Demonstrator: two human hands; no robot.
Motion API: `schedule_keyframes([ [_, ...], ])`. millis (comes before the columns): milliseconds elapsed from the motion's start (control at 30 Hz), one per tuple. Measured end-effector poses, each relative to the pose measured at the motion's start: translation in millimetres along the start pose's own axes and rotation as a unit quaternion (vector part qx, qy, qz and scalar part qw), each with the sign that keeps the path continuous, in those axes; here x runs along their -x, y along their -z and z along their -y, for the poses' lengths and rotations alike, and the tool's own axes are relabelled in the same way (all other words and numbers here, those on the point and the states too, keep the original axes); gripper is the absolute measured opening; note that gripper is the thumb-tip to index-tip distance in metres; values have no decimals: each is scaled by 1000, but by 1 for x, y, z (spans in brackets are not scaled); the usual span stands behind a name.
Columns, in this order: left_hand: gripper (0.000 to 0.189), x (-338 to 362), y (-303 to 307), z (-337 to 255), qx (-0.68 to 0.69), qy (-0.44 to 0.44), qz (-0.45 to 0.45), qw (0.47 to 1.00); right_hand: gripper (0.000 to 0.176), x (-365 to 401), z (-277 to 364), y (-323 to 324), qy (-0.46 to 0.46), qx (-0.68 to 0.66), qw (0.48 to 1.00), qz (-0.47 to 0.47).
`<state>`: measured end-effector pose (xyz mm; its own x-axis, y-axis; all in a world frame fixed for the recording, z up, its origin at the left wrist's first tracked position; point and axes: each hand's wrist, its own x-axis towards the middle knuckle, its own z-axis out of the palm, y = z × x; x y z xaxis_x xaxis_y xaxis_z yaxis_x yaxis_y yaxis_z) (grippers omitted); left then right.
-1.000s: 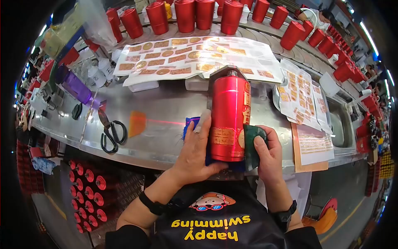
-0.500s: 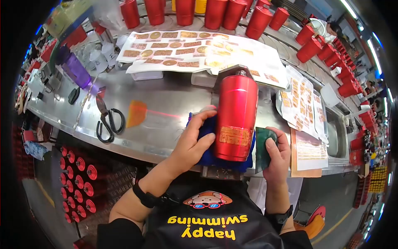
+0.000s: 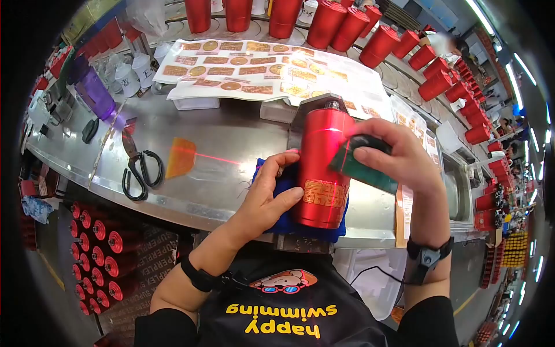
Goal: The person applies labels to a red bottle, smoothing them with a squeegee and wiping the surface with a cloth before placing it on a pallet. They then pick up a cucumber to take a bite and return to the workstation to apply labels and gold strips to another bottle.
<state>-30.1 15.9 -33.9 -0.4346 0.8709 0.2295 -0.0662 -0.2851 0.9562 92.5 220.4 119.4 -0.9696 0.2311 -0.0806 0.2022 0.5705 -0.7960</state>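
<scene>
So the red bottle [image 3: 321, 150] is laid on its side over a blue cloth [image 3: 289, 178] near the front edge of the metal table [image 3: 214, 194], neck pointed away, with a dark angular bracket [image 3: 299, 121] around the neck end. An ornate gold label [image 3: 325, 192] can be seen on it, down near the base.

The left grip [image 3: 263, 199], a bare hand, isn't closed around anything: fingers and thumb are spread, with their tips laid against the bottle's left side. A green scraper [image 3: 369, 169] is pinched in the right grip [image 3: 402, 153], thumb on top, and its edge is brought up to the bottle's right side, above the label. Whether it's pressed hard can't be told.

Off to the left, an orange scraper [image 3: 181, 157] is lying flat, and just beside it sits a pair of scissors [image 3: 134, 155], handles spread. A purple bottle [image 3: 95, 92] and some white cups [image 3: 127, 81] are parked further back. Big label sheets [image 3: 219, 69] are spread along the far side, propped on white trays [image 3: 196, 103]. Behind those, a row of red bottles [image 3: 347, 26] is lined up on the conveyor, and a co-worker [image 3: 442, 43] can be made out, pretty blurry.
</scene>
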Motion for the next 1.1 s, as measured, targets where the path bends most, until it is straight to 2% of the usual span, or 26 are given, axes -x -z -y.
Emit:
schedule_keyframes([
  [100, 57, 1, 0, 0, 13, -1, -5, 1000, 30, -25, 13, 8, 28, 96, 992, 79],
  [233, 56, 3, -1, 3, 3, -14, -15, 1000, 28, -47, 24, 10, 123, 183, 961, 169],
  [400, 50, 3, -2, 4, -20, -30, -34, 999, 27, -61, 33, 5, 109, 177, 954, 216],
  [500, 42, 6, -1, 1, 2, -3, -40, 999, 27, -65, 32, -1, 123, 174, 951, 224],
  [633, 37, 7, 1, -7, -64, -7, -18, 998, 26, -65, 27, -6, 146, 169, 950, 220],
  [733, 29, 6, -5, -22, -125, -17, -22, 992, 27, -56, 23, -5, 160, 118, 965, 172],
  [833, 18, -1, -10, -28, -212, -69, -46, 974, 29, -33, 18, -2, 112, 58, 990, 56],
  [900, 14, -5, -12, -25, -244, -106, -69, 962, 27, -10, 0, -10, 97, -56, 993, -36],
  [967, 13, -8, -13, -30, -267, -124, -71, 953, 26, 15, -12, -18, 69, -120, 981, -140],
  [1100, 13, -12, -19, -50, -371, -169, -64, 911, 31, 60, -38, -43, 8, -237, 937, -257],
])
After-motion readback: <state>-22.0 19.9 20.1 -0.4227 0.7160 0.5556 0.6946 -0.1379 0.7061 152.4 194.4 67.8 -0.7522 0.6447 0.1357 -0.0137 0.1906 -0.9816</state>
